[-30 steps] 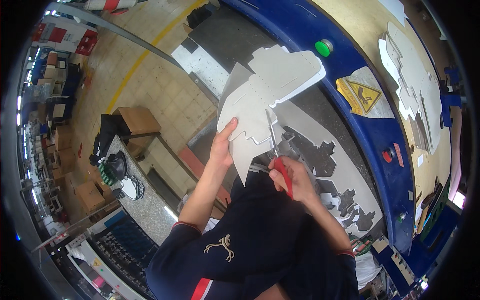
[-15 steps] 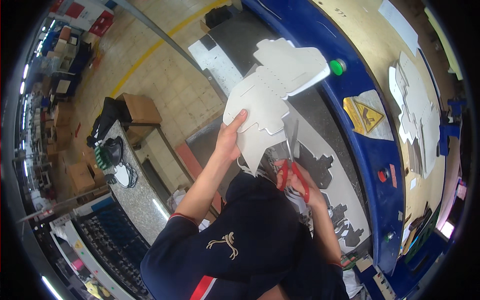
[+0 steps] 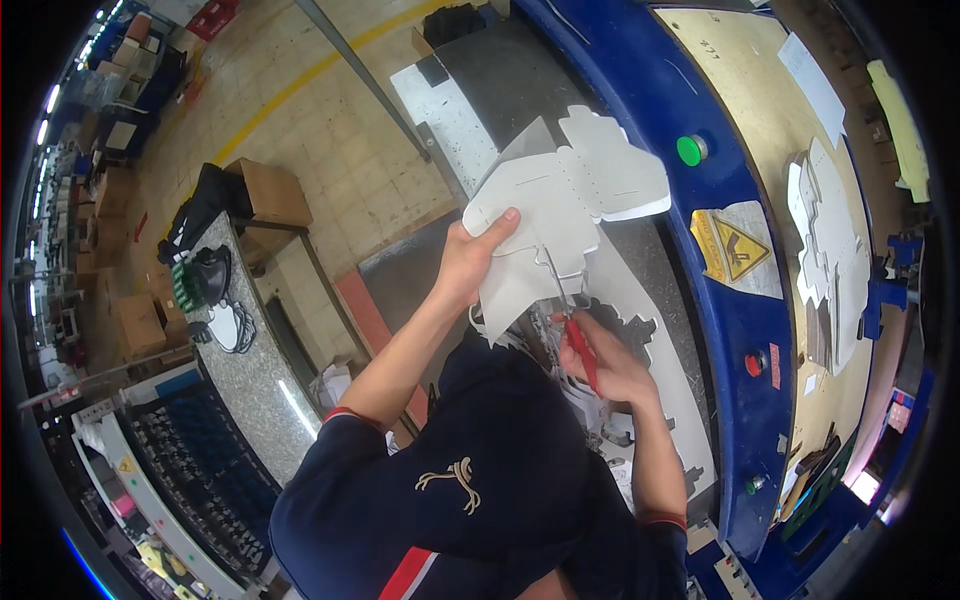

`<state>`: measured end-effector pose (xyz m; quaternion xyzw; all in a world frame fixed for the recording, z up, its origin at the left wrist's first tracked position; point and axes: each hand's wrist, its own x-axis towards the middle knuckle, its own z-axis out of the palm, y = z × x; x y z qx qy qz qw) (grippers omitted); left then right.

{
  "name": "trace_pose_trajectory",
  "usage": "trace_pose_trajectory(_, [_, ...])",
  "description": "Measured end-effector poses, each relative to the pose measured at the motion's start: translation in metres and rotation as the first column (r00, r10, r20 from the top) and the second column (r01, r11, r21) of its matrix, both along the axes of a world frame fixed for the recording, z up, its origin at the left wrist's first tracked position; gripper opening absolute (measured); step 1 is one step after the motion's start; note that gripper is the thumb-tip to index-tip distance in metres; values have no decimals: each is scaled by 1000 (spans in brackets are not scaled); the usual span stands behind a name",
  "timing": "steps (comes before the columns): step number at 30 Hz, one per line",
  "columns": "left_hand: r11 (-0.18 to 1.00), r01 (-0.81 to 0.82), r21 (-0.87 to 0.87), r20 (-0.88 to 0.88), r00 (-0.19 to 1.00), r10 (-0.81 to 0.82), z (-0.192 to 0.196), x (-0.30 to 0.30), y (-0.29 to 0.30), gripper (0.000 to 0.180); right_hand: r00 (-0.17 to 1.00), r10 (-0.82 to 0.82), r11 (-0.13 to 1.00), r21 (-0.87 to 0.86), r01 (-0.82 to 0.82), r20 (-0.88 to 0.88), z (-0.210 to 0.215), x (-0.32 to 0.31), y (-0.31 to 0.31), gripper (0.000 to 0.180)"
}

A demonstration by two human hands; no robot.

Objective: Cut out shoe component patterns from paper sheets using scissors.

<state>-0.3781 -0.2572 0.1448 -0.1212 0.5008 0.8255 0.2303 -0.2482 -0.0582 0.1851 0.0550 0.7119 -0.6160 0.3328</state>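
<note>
My left hand (image 3: 472, 258) grips a stack of pale grey die-cut sheets (image 3: 545, 195) by the near left edge, thumb on top and fingers hidden underneath. Rows of small perforations and slits mark the sheets. My right hand (image 3: 612, 362) is closed round the red handles of a pair of scissors (image 3: 578, 345). Their blades reach up to the notched near edge of the sheets and look closed or nearly so. Below the hands lies a larger grey sheet (image 3: 668, 375) with shaped cut-outs, on a dark work surface.
A blue machine frame (image 3: 735, 400) with a green button (image 3: 691, 150), a red button (image 3: 755, 363) and a yellow warning sign (image 3: 738, 250) stands at the right. More cut sheets (image 3: 830, 250) lie on its tan board. To the left is a speckled counter (image 3: 262, 400) holding cables and a dark bag.
The scissors have gone from spread to nearly closed, their tips shifting left along the sheets' edge. The stack has turned slightly clockwise, still in my left hand. The whole view has shifted a little.
</note>
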Motion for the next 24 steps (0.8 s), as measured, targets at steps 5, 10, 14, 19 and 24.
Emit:
trace_pose_trajectory(5, [999,-37,-30,-40,999,35,-2,3,1,35,993,-92,995,-36,90,-67,-14,7,-5,52])
trace_pose_trajectory(10, [999,6,42,-1,1000,-6,-6,2,-3,36,983,-160,987,-26,159,-93,-1,11,-14,43])
trace_pose_trajectory(14, [999,46,14,8,999,-46,-12,1,-3,35,970,-221,969,93,230,-100,-3,21,-18,34])
trace_pose_trajectory(19, [999,51,12,8,999,-51,-12,4,4,37,975,-219,974,43,221,-30,6,25,-14,40])
trace_pose_trajectory(24, [997,80,0,4,997,-80,-2,9,8,36,975,-221,966,-148,213,-39,7,16,-12,49])
